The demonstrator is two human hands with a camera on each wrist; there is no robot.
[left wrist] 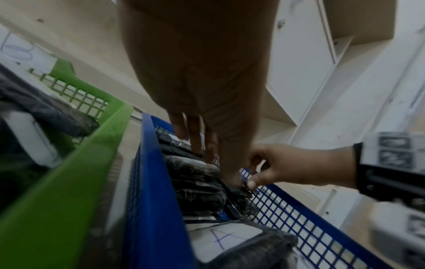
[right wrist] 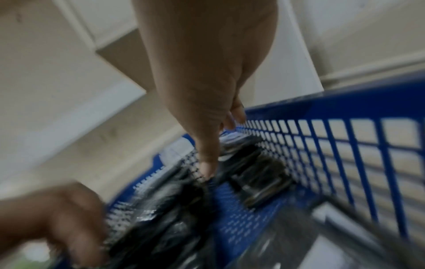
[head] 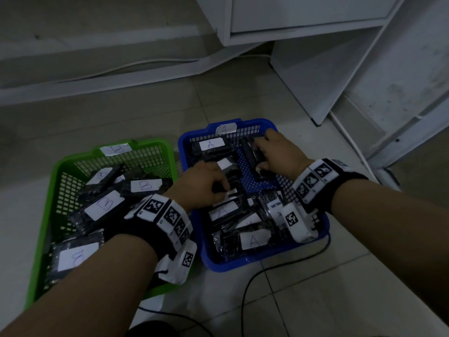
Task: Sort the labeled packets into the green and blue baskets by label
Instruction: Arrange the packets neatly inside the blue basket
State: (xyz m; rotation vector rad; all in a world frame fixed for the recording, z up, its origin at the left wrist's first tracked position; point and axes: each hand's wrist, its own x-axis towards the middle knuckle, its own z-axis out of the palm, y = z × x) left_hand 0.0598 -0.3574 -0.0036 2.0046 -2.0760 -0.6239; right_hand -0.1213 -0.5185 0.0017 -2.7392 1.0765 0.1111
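The green basket (head: 54, 181) on the left holds packets marked B; the blue basket (head: 264, 265) on the right holds those marked A. Both hands are inside the blue one. The right hand (head: 279, 152) curls round a black packet (head: 251, 156) at the far right side. The left hand (head: 201, 183) pinches another packet (head: 233, 188) in the middle. The packets look light, soft and a little slippery in their shiny wrap, so holding across the short edges seems safest.
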